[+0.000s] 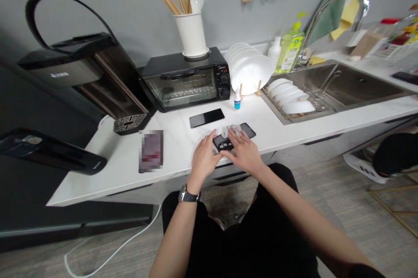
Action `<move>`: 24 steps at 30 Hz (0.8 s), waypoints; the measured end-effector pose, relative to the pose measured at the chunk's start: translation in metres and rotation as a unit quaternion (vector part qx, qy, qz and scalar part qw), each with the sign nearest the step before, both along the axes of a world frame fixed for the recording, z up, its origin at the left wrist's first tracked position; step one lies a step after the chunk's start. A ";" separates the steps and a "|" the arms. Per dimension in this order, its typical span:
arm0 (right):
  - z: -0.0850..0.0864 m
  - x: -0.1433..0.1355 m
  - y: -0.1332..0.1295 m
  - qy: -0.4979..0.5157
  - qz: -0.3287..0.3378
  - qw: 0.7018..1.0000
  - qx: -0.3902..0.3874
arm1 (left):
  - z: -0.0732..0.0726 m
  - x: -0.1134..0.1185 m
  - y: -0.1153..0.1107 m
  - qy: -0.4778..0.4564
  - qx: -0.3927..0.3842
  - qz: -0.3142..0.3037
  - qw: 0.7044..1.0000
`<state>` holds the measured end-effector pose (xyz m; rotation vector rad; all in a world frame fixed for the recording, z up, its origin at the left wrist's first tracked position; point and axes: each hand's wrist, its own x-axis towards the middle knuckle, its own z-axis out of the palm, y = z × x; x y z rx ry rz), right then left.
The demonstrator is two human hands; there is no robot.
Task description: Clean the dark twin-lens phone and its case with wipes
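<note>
A dark smartphone [249,130] lies on the counter with its round camera lenses facing up. At its left end, my left hand [205,157] grips the edge with thumb and fingers. My right hand [245,152] presses a crumpled white wipe [225,131] onto the back of the phone, fingers bent over it. Both hands cover part of the phone and the wipe. Just behind lies another phone [207,118], dark screen up. A small white bottle with a blue label [237,100] stands upright to the right of that second phone.
Behind the phones are a black toaster oven [187,84] and a rack of white plates [250,71]. To the right is a sink [352,91] holding bowls. On the left stand a black drink machine [107,73], a tilted-looking black bottle [55,154] and a blurred-out flat item [151,151].
</note>
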<state>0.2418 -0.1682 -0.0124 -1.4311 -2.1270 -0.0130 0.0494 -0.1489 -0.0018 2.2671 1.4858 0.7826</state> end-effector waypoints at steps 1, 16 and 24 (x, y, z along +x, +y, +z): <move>0.001 -0.013 -0.007 0.005 0.025 1.000 -0.001 | -0.001 0.000 0.000 0.003 0.001 -0.003 1.000; -0.007 0.043 -0.011 -0.005 -0.071 0.997 -0.014 | 0.003 0.002 -0.001 -0.008 -0.001 0.008 1.000; 0.008 -0.022 0.004 0.041 0.032 0.998 -0.020 | -0.002 -0.001 0.001 -0.008 -0.003 -0.007 1.000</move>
